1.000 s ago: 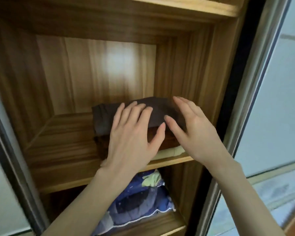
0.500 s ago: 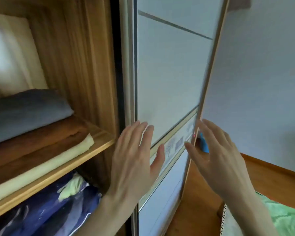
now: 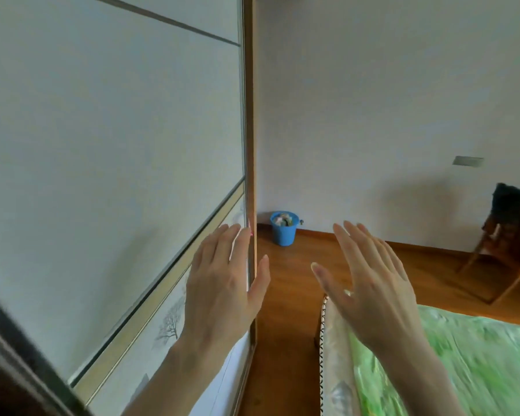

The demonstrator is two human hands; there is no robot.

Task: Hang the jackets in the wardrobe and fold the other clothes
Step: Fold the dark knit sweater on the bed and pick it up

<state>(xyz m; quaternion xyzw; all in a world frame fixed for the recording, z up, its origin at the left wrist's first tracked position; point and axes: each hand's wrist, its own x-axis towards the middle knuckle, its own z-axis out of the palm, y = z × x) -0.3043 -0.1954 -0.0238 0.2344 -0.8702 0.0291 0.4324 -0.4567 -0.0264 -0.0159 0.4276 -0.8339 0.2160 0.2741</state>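
My left hand (image 3: 222, 283) is raised in front of the white sliding wardrobe door (image 3: 102, 145), fingers straight, holding nothing. My right hand (image 3: 370, 280) is raised beside it over the corner of the bed (image 3: 478, 355), fingers spread and empty. A dark garment (image 3: 514, 202) hangs over a wooden chair (image 3: 505, 265) at the far right. The wardrobe shelves and the folded clothes are out of view.
A blue bucket (image 3: 283, 228) with bits inside stands on the wooden floor (image 3: 285, 325) by the wall, past the wardrobe's end. The bed has a green cover and a pale patterned edge (image 3: 333, 355). A narrow strip of floor runs between wardrobe and bed.
The view has swung right, from the wardrobe shelf with folded clothes to the room. Both hands left the stack of clothes and now hover empty in the air.
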